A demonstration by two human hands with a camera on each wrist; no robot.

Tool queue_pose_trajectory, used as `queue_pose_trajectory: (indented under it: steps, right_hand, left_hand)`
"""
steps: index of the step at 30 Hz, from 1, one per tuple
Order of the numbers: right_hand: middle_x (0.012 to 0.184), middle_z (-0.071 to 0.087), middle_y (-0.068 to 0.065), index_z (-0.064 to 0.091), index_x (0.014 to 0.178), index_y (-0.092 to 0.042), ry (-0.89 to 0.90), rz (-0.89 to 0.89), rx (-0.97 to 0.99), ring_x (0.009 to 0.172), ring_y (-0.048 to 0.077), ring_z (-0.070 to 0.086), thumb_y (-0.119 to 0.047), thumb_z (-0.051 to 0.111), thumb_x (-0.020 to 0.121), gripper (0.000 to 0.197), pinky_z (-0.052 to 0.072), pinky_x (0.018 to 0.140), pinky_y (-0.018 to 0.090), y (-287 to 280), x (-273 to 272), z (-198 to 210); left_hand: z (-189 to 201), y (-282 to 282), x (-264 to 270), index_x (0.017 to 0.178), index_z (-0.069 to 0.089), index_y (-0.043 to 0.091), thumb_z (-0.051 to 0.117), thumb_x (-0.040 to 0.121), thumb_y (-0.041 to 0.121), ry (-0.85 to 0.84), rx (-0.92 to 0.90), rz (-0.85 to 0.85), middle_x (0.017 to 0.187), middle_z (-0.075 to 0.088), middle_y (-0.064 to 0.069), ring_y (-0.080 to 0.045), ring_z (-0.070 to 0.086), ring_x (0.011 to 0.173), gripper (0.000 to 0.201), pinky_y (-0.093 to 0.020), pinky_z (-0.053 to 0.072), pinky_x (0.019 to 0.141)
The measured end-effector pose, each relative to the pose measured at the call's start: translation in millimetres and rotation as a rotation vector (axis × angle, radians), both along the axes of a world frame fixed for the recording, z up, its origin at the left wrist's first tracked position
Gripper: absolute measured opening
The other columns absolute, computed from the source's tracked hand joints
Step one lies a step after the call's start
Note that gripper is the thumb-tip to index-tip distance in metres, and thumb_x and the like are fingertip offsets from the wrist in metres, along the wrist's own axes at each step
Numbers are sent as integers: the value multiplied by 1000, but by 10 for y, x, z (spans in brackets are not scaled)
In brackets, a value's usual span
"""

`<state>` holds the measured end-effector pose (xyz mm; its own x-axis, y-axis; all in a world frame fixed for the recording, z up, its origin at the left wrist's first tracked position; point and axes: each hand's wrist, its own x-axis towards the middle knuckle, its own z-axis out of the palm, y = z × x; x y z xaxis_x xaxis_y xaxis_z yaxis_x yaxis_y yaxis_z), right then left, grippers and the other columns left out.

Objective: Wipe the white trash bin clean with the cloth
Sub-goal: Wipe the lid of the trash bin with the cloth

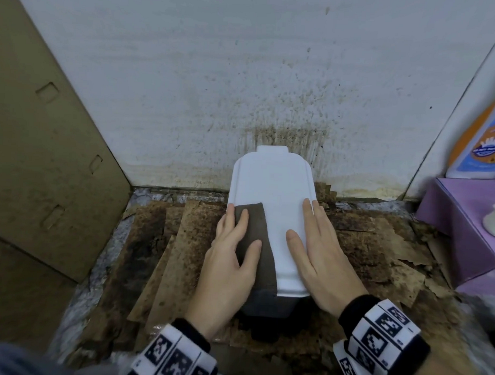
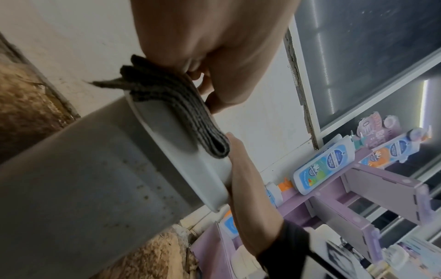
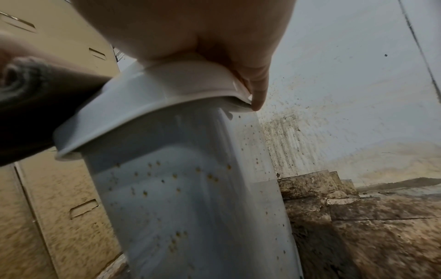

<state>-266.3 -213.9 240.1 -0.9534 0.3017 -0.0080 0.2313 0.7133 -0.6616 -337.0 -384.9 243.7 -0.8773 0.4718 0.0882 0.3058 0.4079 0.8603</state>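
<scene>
The left hand (image 1: 232, 257) presses a dark cloth (image 1: 257, 243) on the bin lid (image 1: 271, 188); right hand (image 1: 320, 251) rests flat beside.

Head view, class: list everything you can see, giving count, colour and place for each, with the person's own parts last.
trash bin: one, white, against the wall, brown specks on its sides
cloth: one, dark grey-brown, folded, on the lid's left part
cardboard panel: one, tan, left
paper sheets: several, brown, stained, on the floor
purple box: one, right
bottle: one, white with orange and blue label, right
left hand: flat on the cloth
right hand: flat on the lid's right edge
</scene>
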Motion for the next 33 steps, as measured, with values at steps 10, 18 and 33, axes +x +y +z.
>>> queue_pose_trajectory:
  steps: [10, 18, 33]
  right_hand:
    - [167, -19, -17, -14, 160, -31, 13, 12, 21, 150, -4, -20, -59, 21, 103, 72, -4, 118, 19, -3, -12, -14]
    - [166, -21, -18, -16, 159, -32, 11, 19, 25, 149, -6, -22, -58, 21, 103, 72, -6, 115, 16, -3, -4, -1]
    - [167, -19, -16, -14, 159, -33, 14, 15, 0, 149, -6, -21, -61, 19, 101, 73, -7, 117, 16, -9, 12, -16]
  left_hand:
    - [196, 202, -826, 160, 29, 25, 55, 105, 25, -117, -33, -158, 169, 5, 16, -5, 4, 156, 60, -43, 27, 125]
    - [153, 253, -970, 162, 25, 24, 53, 106, 27, -110, -41, -176, 170, 2, 14, -5, 0, 156, 62, -44, 21, 127]
    - [55, -47, -46, 152, -11, 40, 26, 111, 36, 168, -276, -179, 157, -32, 24, 9, -32, 145, 55, -18, -11, 121]
